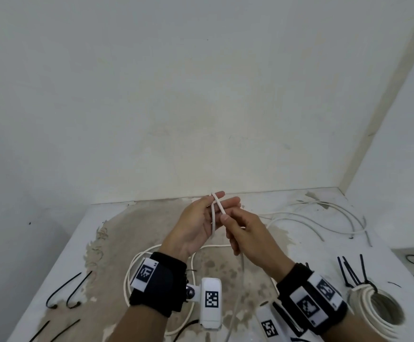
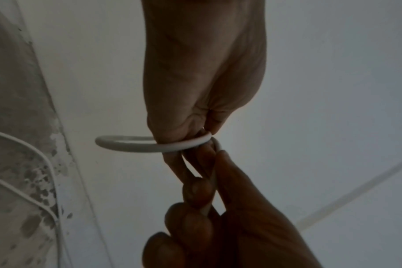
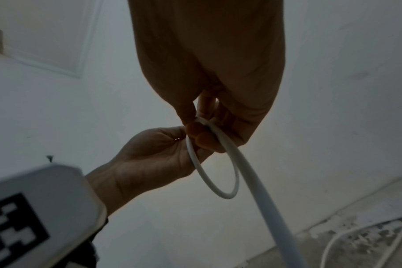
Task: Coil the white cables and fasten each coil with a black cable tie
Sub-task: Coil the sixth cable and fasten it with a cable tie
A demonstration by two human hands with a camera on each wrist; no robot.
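Near edge cuts off your forearms and the loose black cable ties at near left; the finished coil at near right, bound with black ties, is clipped by your right wrist camera. Both wrist views are dark, so finger detail is murky there. Your left hand is raised palm-up over the stained table, fingers mostly straight and slightly spread, with the white cable looped over them; thumb position is hard to tell. Your right hand sits just right of it, thumb and forefinger pinched on the cable near the loop, other fingers curled. The rest of this cable drops to the table below your wrists. More loose white cable lies far right by the wall.
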